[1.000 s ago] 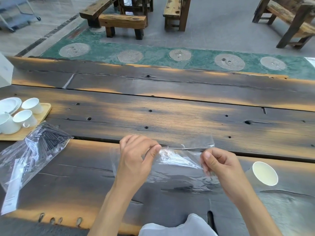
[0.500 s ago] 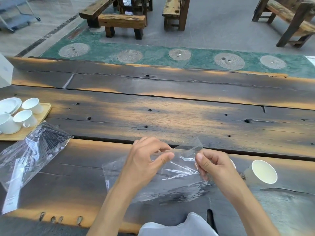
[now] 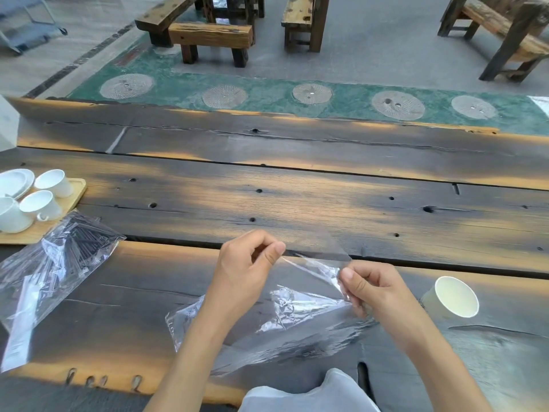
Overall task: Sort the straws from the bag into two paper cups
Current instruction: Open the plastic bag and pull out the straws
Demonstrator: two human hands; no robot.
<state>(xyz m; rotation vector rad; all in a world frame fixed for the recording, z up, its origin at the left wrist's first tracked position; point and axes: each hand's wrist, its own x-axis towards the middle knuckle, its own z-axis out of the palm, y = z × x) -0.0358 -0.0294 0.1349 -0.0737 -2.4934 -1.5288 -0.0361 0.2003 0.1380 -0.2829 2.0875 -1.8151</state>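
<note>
Sorting not yet begun, judging by the layout: no straw in the one visible white paper cup (image 3: 453, 297), lying tipped on the dark scorched-plank desk (image 3: 297, 203) at about three o'clock from the hands, mouth empty. No second cup in sight.

Thin dark straws (image 3: 74, 245) all inside a crinkled clear plastic bag (image 3: 50, 269) at nine o'clock, well apart from both hands, lying flat beside a light wooden tray (image 3: 74, 191) of white ceramic cups (image 3: 40, 205).

At six o'clock, near the desk's front edge, a second clear plastic bag (image 3: 282, 319), seemingly empty, though too glossy to be sure. Left hand (image 3: 246, 272): thumb and curled forefinger pinching one layer of its mouth. Right hand (image 3: 374, 288): fingers curled, thumb pressed down on the opposite layer, just right of the left. Film stretched taut between the two grips, the rest trailing onto the desk below the wrists.

Left to do, by this reading: the whole sort, namely reach the straw bag, open it, find the second cup, right the tipped one, divide the straws.
</note>
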